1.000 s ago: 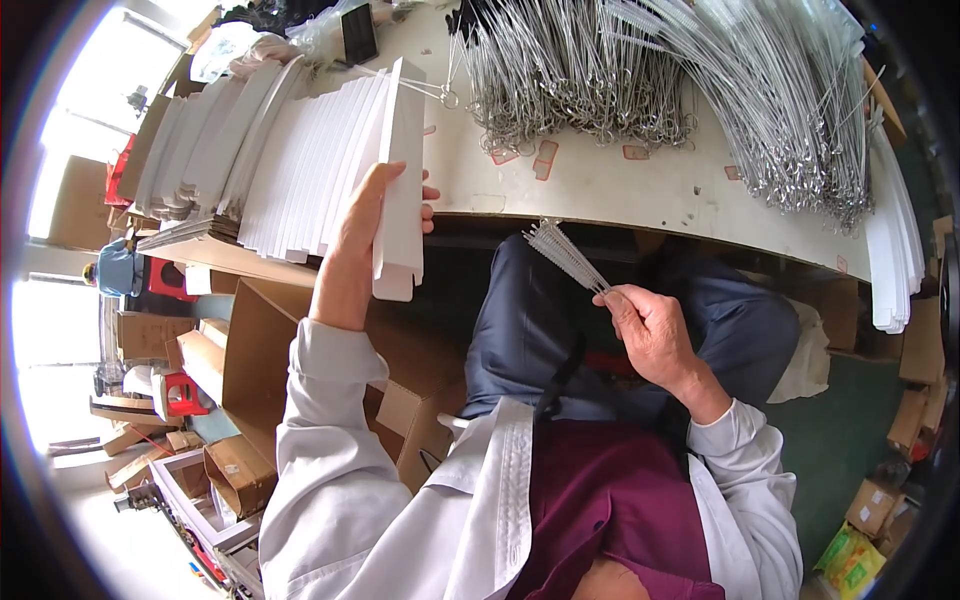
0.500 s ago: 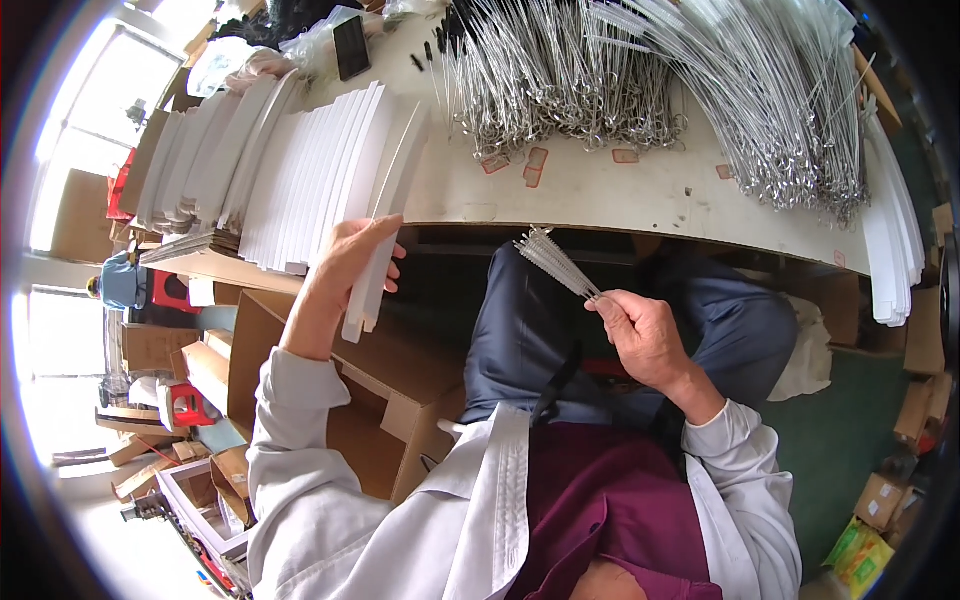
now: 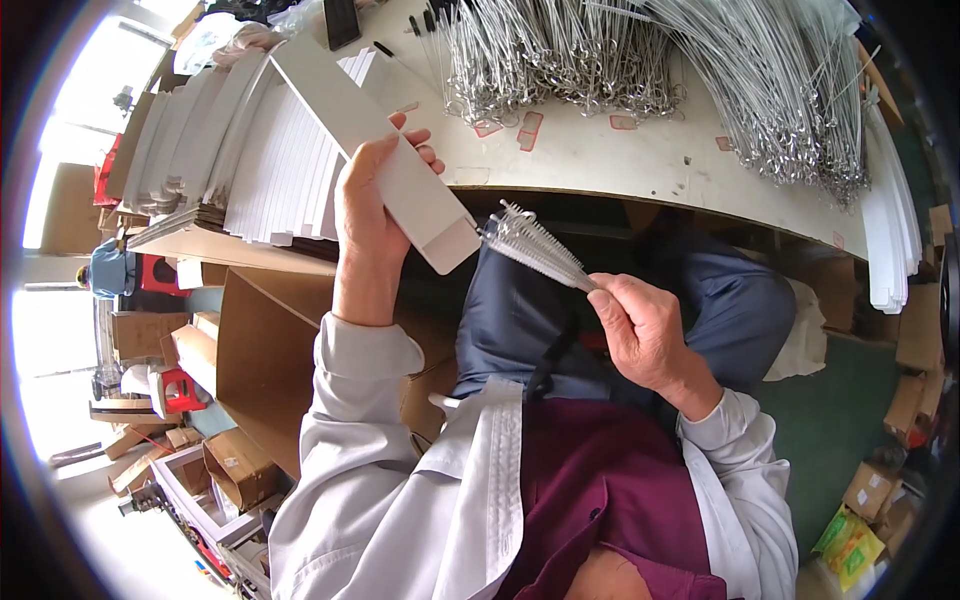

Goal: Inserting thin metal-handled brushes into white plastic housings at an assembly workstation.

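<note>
Left hand (image 3: 372,205): clamped around white box (image 3: 415,195), thumb on one side, fingers past opposite edge. Box: held tilted in front of counter (image 3: 590,165) edge, lower end toward right hand (image 3: 645,330). Right hand: thumb and fingers pinched together on narrow end of brushes (image 3: 535,247). Brushes: fanned above lap, bristled tips just beside box end; contact could not be determined. Counter: carried wires (image 3: 555,65), phone (image 3: 341,22), stacked cartons (image 3: 285,165) at left.

Slim white box (image 3: 416,192), slanted; brush bundle (image 3: 535,247), just beside
</note>
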Motion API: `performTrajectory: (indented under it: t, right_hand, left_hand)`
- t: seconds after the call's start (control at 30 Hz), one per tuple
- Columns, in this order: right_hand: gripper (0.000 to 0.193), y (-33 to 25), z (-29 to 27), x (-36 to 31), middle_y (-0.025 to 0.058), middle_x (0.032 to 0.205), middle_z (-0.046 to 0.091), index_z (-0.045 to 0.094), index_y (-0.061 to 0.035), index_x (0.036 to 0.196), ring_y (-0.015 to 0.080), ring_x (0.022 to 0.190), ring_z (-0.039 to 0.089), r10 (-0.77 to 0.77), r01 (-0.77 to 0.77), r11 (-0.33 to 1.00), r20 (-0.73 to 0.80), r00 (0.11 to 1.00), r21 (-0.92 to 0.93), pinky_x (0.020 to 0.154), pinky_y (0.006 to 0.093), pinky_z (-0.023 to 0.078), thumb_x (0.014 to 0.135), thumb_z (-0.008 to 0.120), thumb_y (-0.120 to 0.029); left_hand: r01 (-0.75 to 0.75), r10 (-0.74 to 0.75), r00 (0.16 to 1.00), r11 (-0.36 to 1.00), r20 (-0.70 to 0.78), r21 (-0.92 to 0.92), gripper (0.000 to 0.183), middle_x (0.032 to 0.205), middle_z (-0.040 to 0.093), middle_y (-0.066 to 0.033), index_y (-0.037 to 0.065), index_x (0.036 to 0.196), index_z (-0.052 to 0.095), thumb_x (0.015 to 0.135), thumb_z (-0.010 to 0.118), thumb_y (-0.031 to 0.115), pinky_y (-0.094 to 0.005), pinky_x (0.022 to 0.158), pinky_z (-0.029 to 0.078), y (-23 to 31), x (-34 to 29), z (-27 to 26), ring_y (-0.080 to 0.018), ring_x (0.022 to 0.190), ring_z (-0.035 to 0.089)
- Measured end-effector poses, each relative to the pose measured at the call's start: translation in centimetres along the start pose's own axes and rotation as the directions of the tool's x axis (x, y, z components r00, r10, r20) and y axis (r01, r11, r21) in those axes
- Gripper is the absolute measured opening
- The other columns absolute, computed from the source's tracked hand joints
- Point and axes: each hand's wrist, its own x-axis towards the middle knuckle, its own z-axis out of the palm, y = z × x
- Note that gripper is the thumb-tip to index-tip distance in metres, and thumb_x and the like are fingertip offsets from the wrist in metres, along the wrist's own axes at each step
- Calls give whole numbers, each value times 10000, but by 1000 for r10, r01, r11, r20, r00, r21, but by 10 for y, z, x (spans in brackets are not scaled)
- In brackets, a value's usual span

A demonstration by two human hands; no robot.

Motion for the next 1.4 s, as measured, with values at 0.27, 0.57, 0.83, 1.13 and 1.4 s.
performTrajectory:
  t: [0.27, 0.57, 0.83, 1.13, 1.4]
  right_hand:
    - [158, 11, 3, -6, 147, 780, 668, 681, 28, 1076, 305, 634, 664, -127, 128, 982, 15, 992, -137, 546, 368, 513, 954, 694, -72]
    - [156, 15, -4, -5, 195, 827, 690, 696, 39, 1028, 370, 682, 670, 104, -107, 994, 95, 990, 31, 587, 398, 521, 971, 686, -106]
    - [134, 24, -2, -7, 181, 789, 675, 692, 25, 1020, 371, 675, 670, 30, -22, 990, 57, 998, -137, 581, 411, 525, 944, 699, -85]
    - [113, 23, 2, -4, 152, 743, 656, 675, 4, 992, 346, 654, 670, 38, -11, 950, 81, 996, -311, 578, 421, 543, 937, 693, -94]
    - [97, 18, -2, -2, 137, 729, 641, 649, -10, 966, 328, 635, 674, 16, 38, 909, 125, 992, -414, 560, 415, 543, 938, 684, -96]
  left_hand:
    - [-33, 25, 998, 988, -53, -154, 446, 1070, 575, -203, -107, 1324, 477, 966, 578, 140, -385, 821, 526, -19, -7, 24, -245, 874, 585]
    - [-42, 40, 999, 967, -14, -251, 452, 1037, 588, -192, -83, 1274, 529, 937, 634, 199, -385, 819, 484, -38, -19, 32, -239, 853, 560]
    - [-27, 15, 999, 970, -50, -243, 423, 996, 605, -198, -76, 1245, 542, 944, 631, 208, -409, 821, 514, -52, -26, 42, -262, 846, 599]
    - [0, -38, 980, 982, -194, -190, 363, 980, 598, -217, -77, 1186, 525, 975, 582, 213, -429, 819, 538, -72, -38, 45, -279, 833, 600]
    - [40, -99, 980, 950, -175, -309, 340, 957, 584, -199, -59, 1138, 533, 978, 585, 237, -430, 817, 528, -79, -29, 29, -277, 824, 592]
